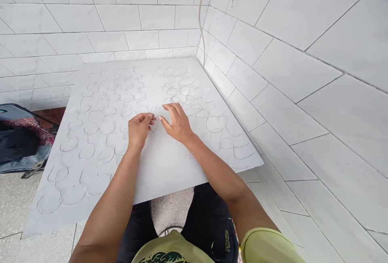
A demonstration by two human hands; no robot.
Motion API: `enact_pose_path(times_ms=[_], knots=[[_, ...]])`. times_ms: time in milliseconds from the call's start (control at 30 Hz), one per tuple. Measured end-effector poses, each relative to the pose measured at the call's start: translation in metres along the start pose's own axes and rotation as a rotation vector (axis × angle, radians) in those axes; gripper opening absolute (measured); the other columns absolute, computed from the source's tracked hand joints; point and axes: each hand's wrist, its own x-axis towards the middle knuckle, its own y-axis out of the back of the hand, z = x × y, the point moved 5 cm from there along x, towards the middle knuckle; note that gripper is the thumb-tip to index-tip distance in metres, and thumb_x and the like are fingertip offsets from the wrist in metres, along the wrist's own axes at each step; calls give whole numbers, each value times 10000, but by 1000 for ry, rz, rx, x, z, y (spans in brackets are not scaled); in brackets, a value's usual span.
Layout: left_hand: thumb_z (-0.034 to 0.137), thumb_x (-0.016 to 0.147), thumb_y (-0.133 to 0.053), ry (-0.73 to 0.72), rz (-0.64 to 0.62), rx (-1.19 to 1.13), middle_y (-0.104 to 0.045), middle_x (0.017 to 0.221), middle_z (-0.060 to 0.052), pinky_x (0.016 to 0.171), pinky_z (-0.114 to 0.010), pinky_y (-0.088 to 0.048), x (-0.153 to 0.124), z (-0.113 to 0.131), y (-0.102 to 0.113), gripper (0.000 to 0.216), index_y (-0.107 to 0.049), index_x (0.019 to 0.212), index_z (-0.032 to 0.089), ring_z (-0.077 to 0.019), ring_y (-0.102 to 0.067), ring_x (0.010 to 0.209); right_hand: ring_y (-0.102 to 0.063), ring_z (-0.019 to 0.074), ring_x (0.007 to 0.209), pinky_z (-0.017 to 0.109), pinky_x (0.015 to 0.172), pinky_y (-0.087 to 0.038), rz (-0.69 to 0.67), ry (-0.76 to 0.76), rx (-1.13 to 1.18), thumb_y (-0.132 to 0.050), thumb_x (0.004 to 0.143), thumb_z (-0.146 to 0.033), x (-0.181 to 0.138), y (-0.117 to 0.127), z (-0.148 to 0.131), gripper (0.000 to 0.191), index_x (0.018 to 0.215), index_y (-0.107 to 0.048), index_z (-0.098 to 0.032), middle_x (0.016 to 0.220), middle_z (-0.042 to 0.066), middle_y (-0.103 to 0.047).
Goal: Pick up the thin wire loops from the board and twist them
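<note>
My left hand [140, 128] is closed in a pinch on a thin curved wire [157, 126], whose loop hangs just below the fingertips. Close on its right, my right hand [178, 124] has thumb and fingers apart with nothing visible between them. Both hands are above the middle of a white board [169, 162]. Rows of bent wire pieces [87, 151] lie on the board's left side. More curved wires [184, 91] are spread over the right side, some overlapping near the far middle.
White tiled walls [291, 93] stand behind the board and along its right side. A pale cable [200, 16] hangs down in the corner. At the left, a bag with dark cloth [18, 141] rests on the speckled floor [18, 202]. My legs are under the near edge.
</note>
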Motion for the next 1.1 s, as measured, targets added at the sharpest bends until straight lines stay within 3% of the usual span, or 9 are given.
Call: enact_pose_path(times_ms=[100, 267, 767, 1100], knots=[[378, 816, -732, -55, -57, 19, -758, 915, -103, 601, -264, -479, -5, 2, -10, 227, -771, 862, 159, -165, -645, 745, -577, 273, 1141, 453, 981, -500, -34, -69, -41, -510, 1042, -320, 6, 4, 19, 380, 1397, -531, -186, 1205, 144, -640], [358, 826, -727, -89, -105, -1, -746, 877, -96, 619, -287, -525, -9, 1, -21, 212, -760, 847, 149, -158, -635, 703, -596, 237, 973, 411, 887, -506, -130, -33, -59, -370, 1080, -237, 4, -4, 37, 335, 1215, -673, -188, 987, 101, -700], [289, 753, -815, 21, -67, -284, -724, 832, -91, 659, -294, -579, -13, -6, -24, 179, -784, 821, 126, -158, -663, 749, -556, 218, 853, 404, 786, -534, -46, 72, 69, -319, 1074, -192, 1, -7, 25, 379, 1118, -695, -185, 850, 90, -651], [315, 765, -825, 40, -53, -314, -732, 854, -95, 720, -320, -606, -13, -11, -26, 209, -780, 831, 121, -151, -671, 751, -561, 202, 835, 371, 766, -534, -21, 65, 38, -366, 1065, -163, -1, -13, 25, 330, 1122, -690, -182, 848, 79, -647]])
